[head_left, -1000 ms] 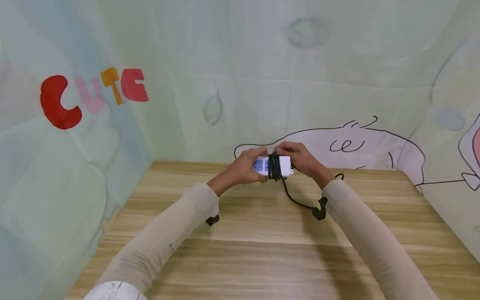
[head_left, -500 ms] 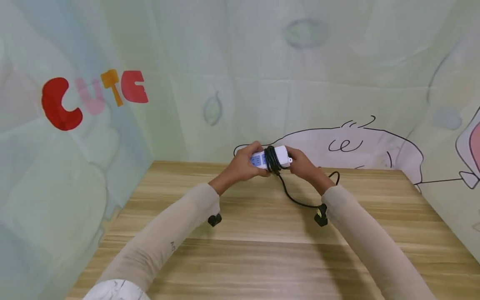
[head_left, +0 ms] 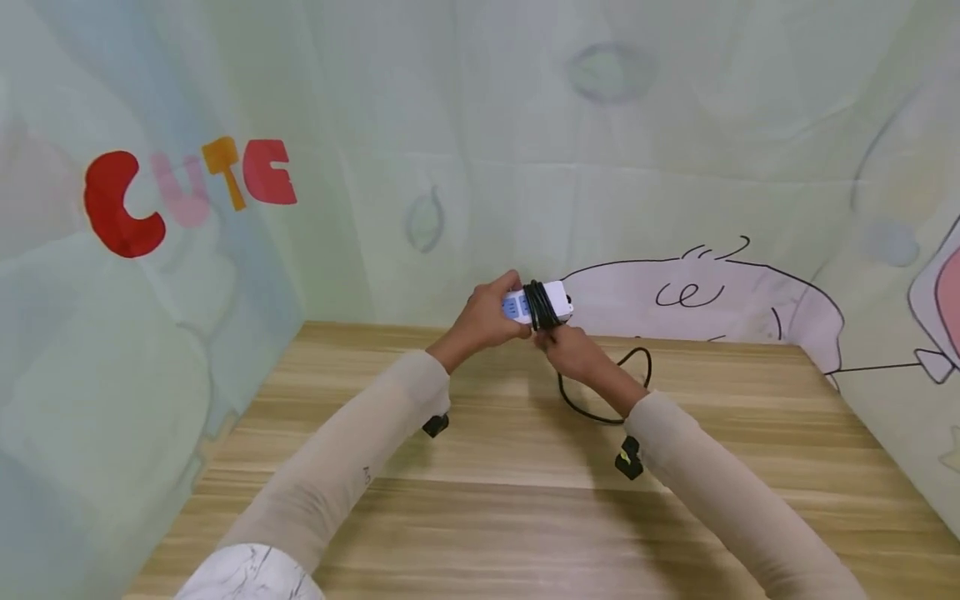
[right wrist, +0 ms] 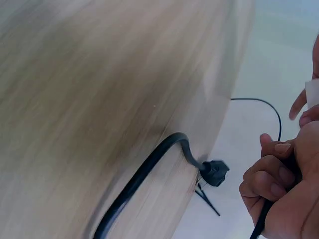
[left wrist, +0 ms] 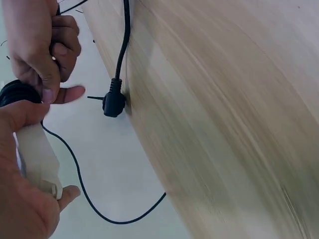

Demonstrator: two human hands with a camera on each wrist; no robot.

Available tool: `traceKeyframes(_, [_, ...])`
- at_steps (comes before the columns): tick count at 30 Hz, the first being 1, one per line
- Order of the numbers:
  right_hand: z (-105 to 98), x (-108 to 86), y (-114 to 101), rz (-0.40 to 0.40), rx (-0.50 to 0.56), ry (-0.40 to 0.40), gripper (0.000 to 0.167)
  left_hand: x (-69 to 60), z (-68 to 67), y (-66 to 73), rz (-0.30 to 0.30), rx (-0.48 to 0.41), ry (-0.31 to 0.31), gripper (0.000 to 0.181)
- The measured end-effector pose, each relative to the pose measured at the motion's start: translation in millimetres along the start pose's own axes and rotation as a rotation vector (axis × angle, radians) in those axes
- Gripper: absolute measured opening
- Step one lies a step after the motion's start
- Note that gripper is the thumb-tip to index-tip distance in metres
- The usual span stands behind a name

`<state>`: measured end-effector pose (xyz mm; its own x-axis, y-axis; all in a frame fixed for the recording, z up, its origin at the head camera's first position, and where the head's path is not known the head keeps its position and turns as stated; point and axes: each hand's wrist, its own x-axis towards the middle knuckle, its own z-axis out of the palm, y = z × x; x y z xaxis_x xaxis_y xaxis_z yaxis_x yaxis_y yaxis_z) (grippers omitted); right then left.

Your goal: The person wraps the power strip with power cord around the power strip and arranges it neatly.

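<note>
In the head view, a white power strip (head_left: 556,298) with blue socket faces is held above the far part of the table. Black cord (head_left: 542,305) is wound several times round its middle. My left hand (head_left: 482,318) grips the strip's left end, thumb on the upper side. Just below the windings, my right hand (head_left: 576,353) grips the cord with curled fingers, as the right wrist view also shows. Beyond that hand the loose cord (head_left: 577,408) loops down and passes behind the right forearm. The black plug (left wrist: 114,103) hangs from the cord in the left wrist view.
The wood-grain table (head_left: 480,525) spreads beneath both arms. Behind it hangs a pale printed cloth (head_left: 390,167), close to the table's far edge. Small black devices show at the left sleeve (head_left: 405,387) and right sleeve (head_left: 667,421) cuffs.
My right hand has gone from the strip's upper right side round to below the windings, gripping the cord. The strip has shifted slightly up and left, still in my left hand.
</note>
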<state>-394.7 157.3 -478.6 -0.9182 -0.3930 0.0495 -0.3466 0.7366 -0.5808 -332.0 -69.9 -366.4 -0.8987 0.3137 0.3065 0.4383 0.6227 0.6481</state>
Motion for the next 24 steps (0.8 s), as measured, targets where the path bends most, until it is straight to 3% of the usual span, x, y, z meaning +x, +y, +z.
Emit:
traceKeyframes(2, [0.6, -2.0, -0.1, -0.019, -0.071, -0.008, 0.047, 1.1, -0.6, -0.4, 0.005, 0.052, -0.025, 0.051])
traceKeyframes(6, [-11.0, -23.1, -21.4, -0.083, -0.128, -0.035, 0.049, 2.8, 0.2, -2.1, 0.053, 0.144, -0.052, 0.052])
traceKeyframes(10, [-25.3, -48.9, -59.1, -0.08, -0.134, -0.049, 0.041, 2.8, 0.7, -7.1, 0.118, 0.182, -0.052, 0.05])
traceKeyframes(11, [-27.1, -53.4, -66.5, -0.077, -0.143, -0.057, 0.04, 7.3, 6.1, -22.2, 0.149, 0.182, -0.037, 0.049])
traceKeyframes(15, [-33.1, -67.7, -95.4, -0.042, -0.22, -0.102, 0.036, 7.3, 13.4, -40.6, 0.159, 0.226, -0.004, 0.05])
traceKeyframes(16, [-33.5, -69.8, -98.9, -0.036, -0.252, -0.108, 0.037, 5.8, 14.8, -42.4, 0.16, 0.248, 0.016, 0.051])
traceKeyframes(17, [-33.8, -71.5, -101.7, -0.034, -0.289, -0.114, 0.039, 9.5, 19.8, -52.8, 0.158, 0.267, 0.039, 0.052])
traceKeyframes(18, [-34.2, -73.4, -103.8, -0.033, -0.312, -0.117, 0.041, 8.3, 19.4, -50.9, 0.137, 0.291, 0.047, 0.053])
traceKeyframes(19, [-34.9, -75.3, -105.7, -0.038, -0.332, -0.116, 0.042, 12.4, 23.5, -61.1, 0.138, 0.316, 0.066, 0.055])
traceKeyframes(23, [-39.1, -83.6, -111.5, -0.111, -0.39, -0.089, 0.047, 29.7, 33.2, -98.9, 0.111, 0.358, 0.09, 0.061])
traceKeyframes(24, [-40.6, -85.4, -112.2, -0.145, -0.409, -0.072, 0.047, 30.9, 31.6, -100.2, 0.101, 0.36, 0.075, 0.062])
